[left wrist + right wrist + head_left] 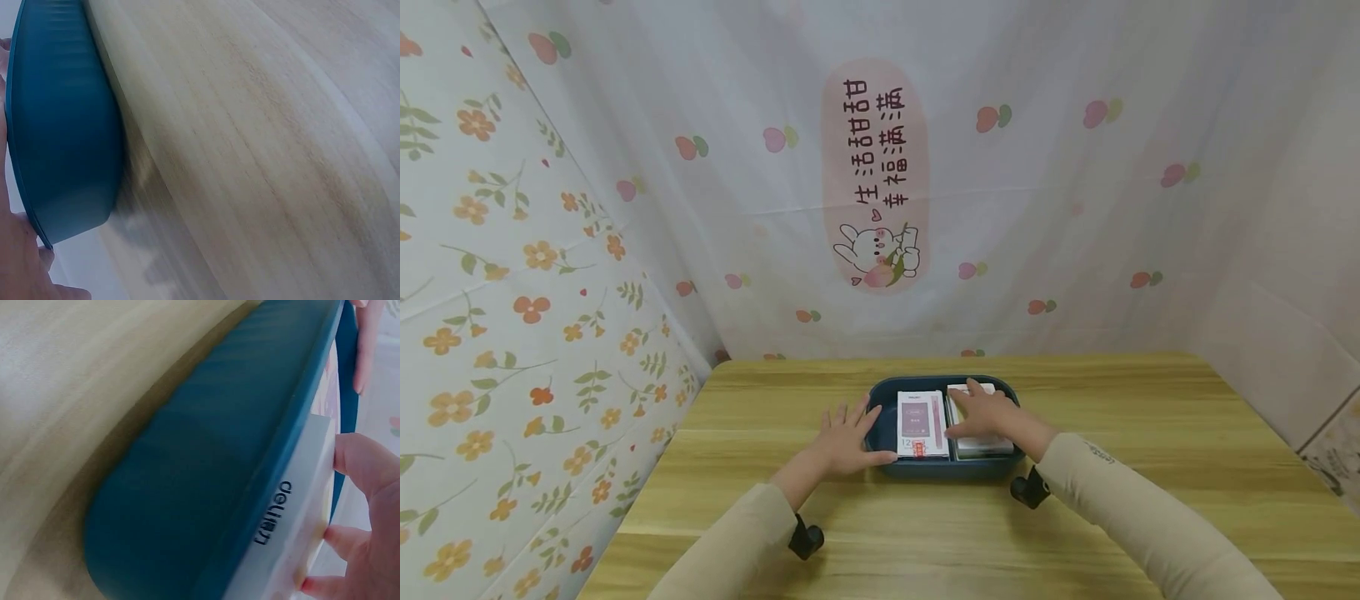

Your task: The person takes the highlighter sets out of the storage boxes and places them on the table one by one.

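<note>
One blue bin [951, 472], long axis left-to-right, lies with left hand [842, 442] spread against its left end, right hand [985, 413] spread on its right-side box [287, 519].

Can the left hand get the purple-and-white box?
Probably yes. The left hand is at the bin's left end, right near the purple-and-white box, and nothing seems to block its way. The right hand is over the other box.

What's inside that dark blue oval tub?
A white box with a purple panel and, beside it, a white box lettered "deli", partly covered by the right hand. The boxes hide the floor of the tub beneath them.
</note>
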Available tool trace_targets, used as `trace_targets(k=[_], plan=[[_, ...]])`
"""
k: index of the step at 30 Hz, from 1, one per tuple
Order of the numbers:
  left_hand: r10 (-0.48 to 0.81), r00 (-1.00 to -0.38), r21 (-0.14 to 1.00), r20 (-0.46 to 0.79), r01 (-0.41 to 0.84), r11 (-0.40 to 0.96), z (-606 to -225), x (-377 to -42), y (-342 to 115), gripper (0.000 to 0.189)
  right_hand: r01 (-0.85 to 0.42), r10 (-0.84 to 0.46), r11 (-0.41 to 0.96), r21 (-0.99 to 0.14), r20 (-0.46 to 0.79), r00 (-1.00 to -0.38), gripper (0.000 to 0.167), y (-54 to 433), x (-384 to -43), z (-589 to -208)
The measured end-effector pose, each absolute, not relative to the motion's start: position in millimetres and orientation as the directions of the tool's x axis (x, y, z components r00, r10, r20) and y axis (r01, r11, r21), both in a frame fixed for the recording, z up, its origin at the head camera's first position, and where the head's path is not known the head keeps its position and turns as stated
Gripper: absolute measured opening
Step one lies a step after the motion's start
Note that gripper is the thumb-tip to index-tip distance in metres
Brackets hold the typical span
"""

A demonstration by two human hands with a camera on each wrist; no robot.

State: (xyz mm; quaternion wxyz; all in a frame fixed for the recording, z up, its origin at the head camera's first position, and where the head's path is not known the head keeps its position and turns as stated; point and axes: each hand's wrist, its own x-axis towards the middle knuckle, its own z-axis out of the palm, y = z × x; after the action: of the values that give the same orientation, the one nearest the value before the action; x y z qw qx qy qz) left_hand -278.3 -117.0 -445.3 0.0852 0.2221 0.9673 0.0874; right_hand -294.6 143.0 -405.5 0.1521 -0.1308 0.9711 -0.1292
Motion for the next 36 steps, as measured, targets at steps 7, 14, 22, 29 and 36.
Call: trace_targets(k=[7, 14, 22, 29, 36], plan=[[0.44, -0.89, 0.211, -0.12, 0.41, 0.887, -445.2, -278.7, -117.0, 0.09, -0.19, -0.251, 0.942, -0.277, -0.206, -0.946, 0.07, 139.7, -292.0, -408.6], [0.435, -0.892, 0.215, -0.128, 0.403, 0.89, -446.3, -280.1, -116.7, 0.092, -0.179, -0.223, 0.948, -0.262, -0.147, -0.964, 0.069, 135.3, -291.5, -414.3], [0.438, -0.889, 0.206, -0.132, 0.407, 0.89, -448.6, -280.6, -116.6, 0.092, -0.132, -0.177, 0.952, -0.276, -0.146, -0.973, 0.07, 132.2, -290.4, -416.6], [0.441, -0.889, 0.22, -0.124, 0.408, 0.886, -448.0, -279.7, -117.1, 0.091, -0.122, -0.169, 0.948, -0.294, -0.139, -0.976, 0.068, 131.8, -286.6, -412.5], [0.444, -0.887, 0.222, -0.125, 0.411, 0.884, -446.6, -278.7, -117.6, 0.091, -0.126, -0.173, 0.945, -0.302, -0.134, -0.976, 0.068, 130.7, -285.8, -408.2]])
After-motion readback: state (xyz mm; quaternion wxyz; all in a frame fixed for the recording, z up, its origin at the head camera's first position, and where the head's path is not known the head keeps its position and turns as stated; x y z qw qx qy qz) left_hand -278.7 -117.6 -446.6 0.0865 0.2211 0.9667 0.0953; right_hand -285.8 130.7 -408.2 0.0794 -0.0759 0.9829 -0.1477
